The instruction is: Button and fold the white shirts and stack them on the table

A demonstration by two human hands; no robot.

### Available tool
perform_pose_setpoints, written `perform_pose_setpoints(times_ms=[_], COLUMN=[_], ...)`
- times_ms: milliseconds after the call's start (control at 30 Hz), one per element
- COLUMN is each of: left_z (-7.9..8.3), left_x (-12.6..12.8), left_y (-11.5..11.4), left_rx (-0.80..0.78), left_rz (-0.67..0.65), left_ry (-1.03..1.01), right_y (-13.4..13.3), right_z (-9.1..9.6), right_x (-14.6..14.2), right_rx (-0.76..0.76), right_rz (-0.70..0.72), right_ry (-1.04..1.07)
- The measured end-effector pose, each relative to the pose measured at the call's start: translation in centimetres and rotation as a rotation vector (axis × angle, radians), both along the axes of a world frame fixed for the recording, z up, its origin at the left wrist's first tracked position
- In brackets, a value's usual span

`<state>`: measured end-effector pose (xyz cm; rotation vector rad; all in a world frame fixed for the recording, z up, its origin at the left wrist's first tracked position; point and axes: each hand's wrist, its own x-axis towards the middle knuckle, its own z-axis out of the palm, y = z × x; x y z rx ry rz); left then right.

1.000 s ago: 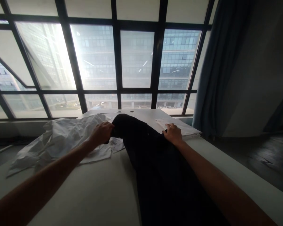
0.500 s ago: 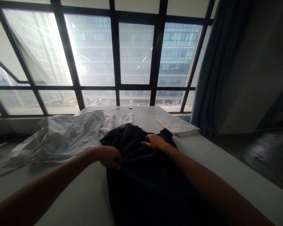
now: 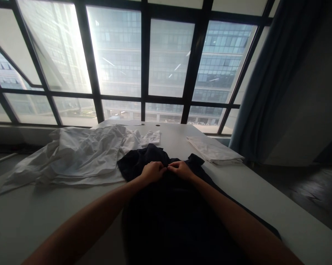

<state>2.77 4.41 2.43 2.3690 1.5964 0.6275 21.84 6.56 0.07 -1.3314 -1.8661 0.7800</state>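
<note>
So the garment (image 3: 177, 213) is super dark, navy going on black, and it's spread on the table (image 3: 254, 184) with the near end running out of view toward 6 o'clock. The far end, up at 12, is all rumpled and gathered, and it's pinched around the middle there. One dark bit flops out at about 11, and a little folded-over tab pokes up at 1. The edge on the 3 o'clock side slants down to a corner around 4 or 5. Lower part's too dark to make out any detail, tbh.
</note>
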Motion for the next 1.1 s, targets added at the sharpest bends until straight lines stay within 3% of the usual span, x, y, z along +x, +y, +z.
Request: perform_pose_setpoints(times_ms=[133,367,600,767,967,1100], left_z=[-1.7,-3.4,-3.6,-3.7,-4.0,-4.0], left_x=[0.2,-0.6,-0.5,-0.6,-0.6,-0.7], left_y=[0.0,1.3,1.0,1.0,1.4,1.6], left_rx=[-0.016,-0.045,0.046,0.108,0.087,0.075], left_rz=[0.056,-0.118,-0.185,-0.227,-0.252,-0.278], left_ry=[-0.172,-0.460,-0.349,-0.257,-0.216,-0.245], right_y=[-0.6,-1.2,-1.7,-2.1,-2.5,-2.4], right_z=[-0.9,-0.7,-0.3,0.0,0.3,0.0], right_x=[-0.6,-1.2,-1.1,-1.2,-1.5,-1.6], right_rx=[0.015,0.028,0.073,0.202,0.370,0.377], right_rz=[0.016,0.040,-0.009,0.030,0.123,0.114], right_ry=[0.143,0.237,0.119,-0.037,-0.202,-0.245])
